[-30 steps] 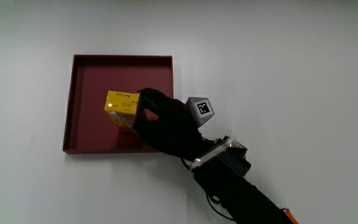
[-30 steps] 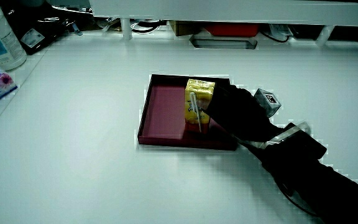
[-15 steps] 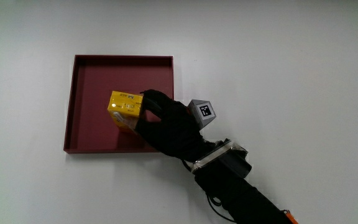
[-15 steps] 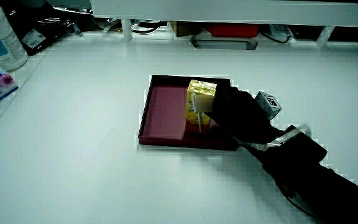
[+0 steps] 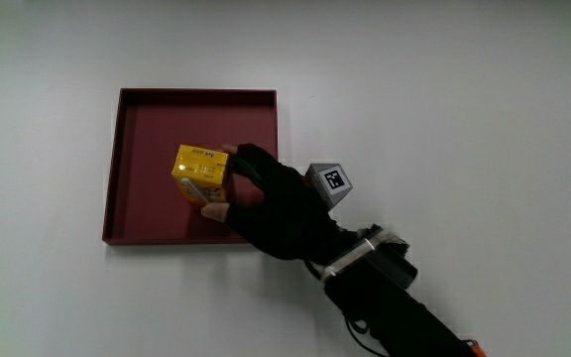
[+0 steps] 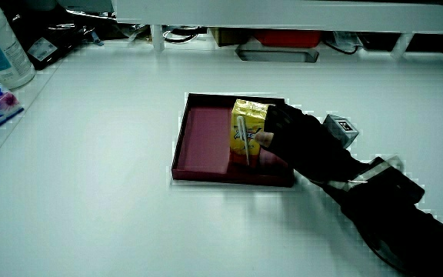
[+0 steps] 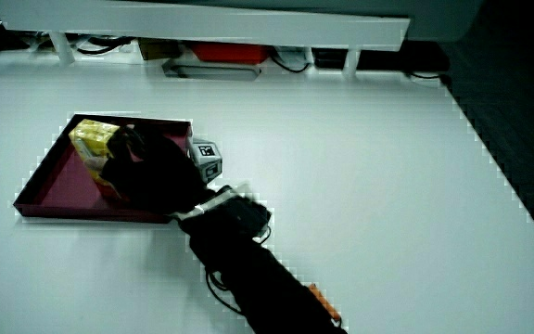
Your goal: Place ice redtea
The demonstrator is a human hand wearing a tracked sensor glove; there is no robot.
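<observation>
1. A smooth, plain white desk [image 5: 464, 89] fills the main view, with a matte, even surface
2. On it lies a shallow square tray [image 5: 142, 119], dark maroon, with a flat floor and a low straight rim on all four sides
3. Standing upright in the tray is the ice redtea [image 5: 199, 174], a small yellow rectangular drink carton with crisp folded edges and printed panels; it sits toward the tray's rim nearest my forearm
4. In a side view the carton [image 6: 246, 127] shows a thin pale straw fixed down its face
5. My hands, here the single black-gloved one [image 5: 276, 203], reach over the tray's rim and rest just beside the carton
6. The fingers [image 5: 249, 159] curve loosely around the carton's side and the bare thumb tip touches its lower edge; the grip looks slack, and I cannot tell whether it holds the carton
7. A small grey cube [image 5: 330, 181] with a black-and-white square pattern sits on the back of the glove
8. My dark-sleeved forearm [image 5: 385, 297] runs from the hand back toward me, with a pale band at the wrist
9. In both side views a low white partition [image 7: 202, 23] stands along the desk's edge farthest from me
</observation>
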